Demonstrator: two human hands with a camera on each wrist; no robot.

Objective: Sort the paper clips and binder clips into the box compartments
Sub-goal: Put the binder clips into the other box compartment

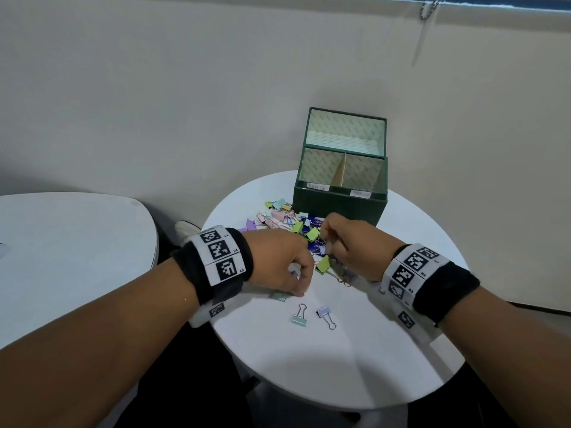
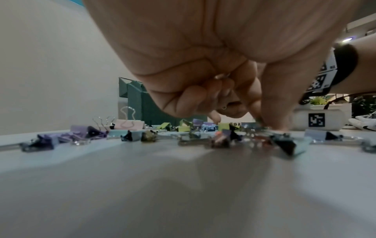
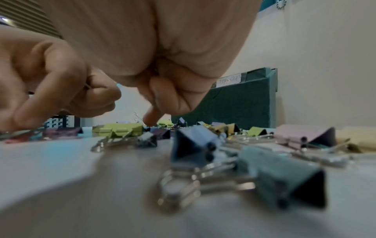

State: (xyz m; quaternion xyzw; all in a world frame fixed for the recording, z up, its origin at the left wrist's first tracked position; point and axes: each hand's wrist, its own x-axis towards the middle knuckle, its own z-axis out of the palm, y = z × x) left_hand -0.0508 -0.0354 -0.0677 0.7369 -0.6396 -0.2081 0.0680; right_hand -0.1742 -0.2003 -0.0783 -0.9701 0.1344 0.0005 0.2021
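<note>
Both hands down in the pile of clips (image 1: 290, 225) on the round table (image 1: 340, 359), just in front of the green box (image 1: 340, 203). Left hand (image 1: 279, 264) curled, fingertips on the table beside a teal clip (image 1: 280, 296); whether anything is pinched, cannot tell. Right hand (image 1: 355, 248) curled too, one finger poking down among the green clips (image 1: 323, 264); grip unclear. Box beyond the pile, straight ahead, nearer the right hand. Two stray clips (image 1: 312, 316) nearer the body, handles pointing different ways.
</note>
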